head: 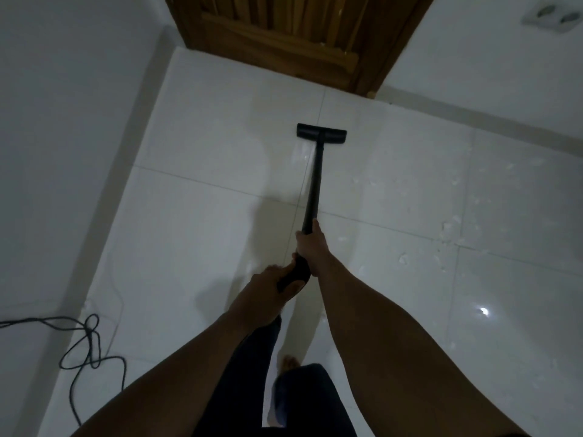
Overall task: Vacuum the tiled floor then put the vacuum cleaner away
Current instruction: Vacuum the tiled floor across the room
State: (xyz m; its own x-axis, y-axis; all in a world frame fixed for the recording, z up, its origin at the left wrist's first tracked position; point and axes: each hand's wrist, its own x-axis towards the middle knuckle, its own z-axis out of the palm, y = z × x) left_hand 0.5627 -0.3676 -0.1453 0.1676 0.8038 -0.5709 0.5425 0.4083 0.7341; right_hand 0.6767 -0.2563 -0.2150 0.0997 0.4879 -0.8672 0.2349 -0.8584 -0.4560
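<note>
A black vacuum wand (314, 181) runs from my hands down to a flat black floor head (321, 132) resting on the white tiled floor (195, 234), a little short of the wooden door. My right hand (310, 244) is shut around the wand's upper end. Just behind it, my left hand (268, 288) grips the black handle (295, 274). The vacuum's body is out of view. Small white scraps (448, 228) lie scattered on the tiles to the right of the wand.
A brown wooden door (293, 36) closes the far end. White walls run along the left (63, 121) and right (492, 67). A black power cord (90, 345) loops on the floor at lower left. My bare foot (290, 362) stands below the hands.
</note>
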